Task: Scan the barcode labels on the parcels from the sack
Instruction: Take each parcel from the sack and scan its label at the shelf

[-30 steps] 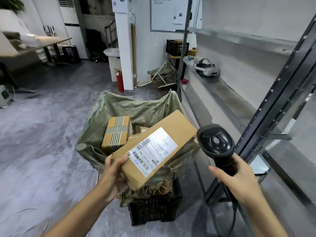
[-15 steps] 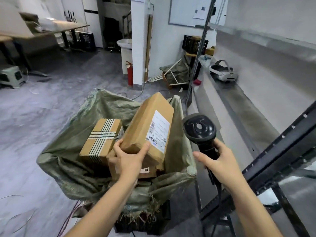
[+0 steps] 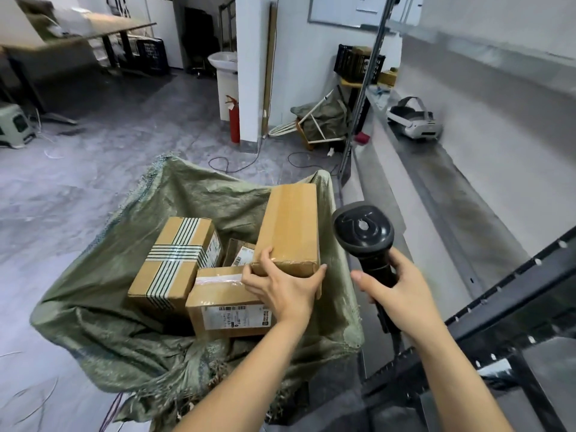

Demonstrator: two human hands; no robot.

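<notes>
**Long parcel turned label-away over the sack**

The left hand [image 3: 285, 291] grips the near end of the long brown parcel [image 3: 290, 229], thumb at one corner and fingers curled round the other, holding it steeply tilted above the green woven sack [image 3: 124, 332]. A second ago this parcel lay flat-faced toward the camera with its white barcode label in full sight; half a second ago it had swung upright with the label on its side face; now only plain cardboard and tape show, so the label has turned away toward the scanner side or below. The right hand [image 3: 400, 294] is wrapped round the handle of the black barcode scanner [image 3: 363, 232], whose head sits at about three o'clock from the parcel, just beside it but not touching.

My reading is that this parcel's scan is either done or happening out of view, and it may be headed down among the others. Still in the sack: a striped-tape box [image 3: 174, 260] at nine o'clock from the held parcel, a labelled box [image 3: 224, 310] at seven o'clock, and a smaller labelled parcel [image 3: 240, 254] between them.
</notes>
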